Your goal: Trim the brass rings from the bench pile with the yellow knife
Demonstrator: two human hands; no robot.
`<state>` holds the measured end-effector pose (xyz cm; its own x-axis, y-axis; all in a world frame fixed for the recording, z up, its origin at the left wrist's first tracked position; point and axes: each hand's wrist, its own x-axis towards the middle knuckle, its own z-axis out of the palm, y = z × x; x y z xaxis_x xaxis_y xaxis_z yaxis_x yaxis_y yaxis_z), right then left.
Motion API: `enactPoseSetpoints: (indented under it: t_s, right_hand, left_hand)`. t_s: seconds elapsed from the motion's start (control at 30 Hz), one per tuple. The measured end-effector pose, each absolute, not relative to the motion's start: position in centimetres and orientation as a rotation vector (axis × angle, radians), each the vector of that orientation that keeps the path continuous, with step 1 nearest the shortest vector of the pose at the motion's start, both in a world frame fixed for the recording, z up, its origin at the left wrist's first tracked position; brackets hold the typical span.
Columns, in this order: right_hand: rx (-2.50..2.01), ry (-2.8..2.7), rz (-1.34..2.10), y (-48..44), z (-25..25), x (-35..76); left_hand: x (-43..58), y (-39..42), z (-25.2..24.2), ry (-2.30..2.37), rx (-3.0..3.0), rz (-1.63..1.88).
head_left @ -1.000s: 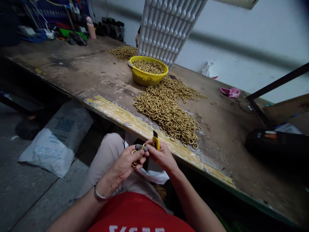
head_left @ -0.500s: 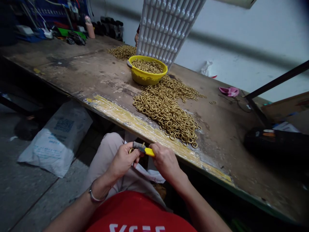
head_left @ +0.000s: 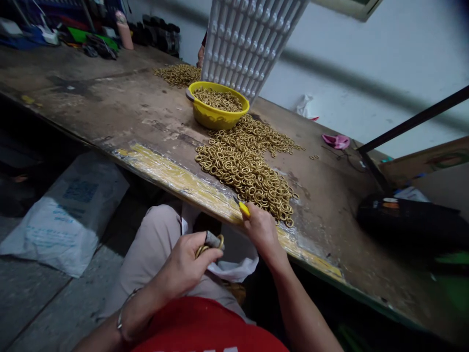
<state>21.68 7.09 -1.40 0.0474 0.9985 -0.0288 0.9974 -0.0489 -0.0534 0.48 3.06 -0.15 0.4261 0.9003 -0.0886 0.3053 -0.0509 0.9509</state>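
Observation:
My left hand [head_left: 190,259] is closed around a few brass rings [head_left: 220,241] above my lap. Grey wrapping [head_left: 213,239] covers the end of its index finger. In my right hand [head_left: 262,230] is a yellow utility knife [head_left: 244,209], its dark end pointing at the near side of a heap of brass rings [head_left: 245,168]. That hand is over the table's front edge, apart from the left. Under the hands hangs an open white bag [head_left: 238,254], its inside mostly hidden.
A yellow basin [head_left: 216,117] full of rings stands behind the heap on the worn table [head_left: 120,112]. Farther back are another ring pile [head_left: 178,74] and a ribbed translucent panel [head_left: 249,44], partly hiding a person's arm [head_left: 201,54]. A printed white sack [head_left: 69,210] lies on the floor, left.
My right hand has drawn the knife away from the rings in my left hand, toward the heap. My left hand has lowered slightly, still holding rings. The view has shifted a little.

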Motion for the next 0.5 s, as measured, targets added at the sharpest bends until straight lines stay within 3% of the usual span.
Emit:
enactPoseSetpoints:
  t_s: [0.1, 0.27, 0.4, 0.5]
  right_hand:
    - [-2.087, -2.134, 0.262, 6.8, -2.0, 21.9]
    - [-1.823, -1.641, 0.722, 5.5, -3.0, 24.1]
    - [-1.516, -0.802, 1.153, 4.4, -3.2, 29.8]
    - [-1.279, -0.382, 1.128, 3.9, -3.7, 35.0]
  left_hand:
    - [2.0, 4.2, -4.7, 1.263, 1.749, 0.636]
    - [2.7, 5.3, -11.6, 1.332, 2.147, 0.123]
    - [2.5, 5.7, -12.8, 1.292, 2.186, 0.043]
    - [2.9, 5.9, -12.8, 1.304, 2.196, 0.024]
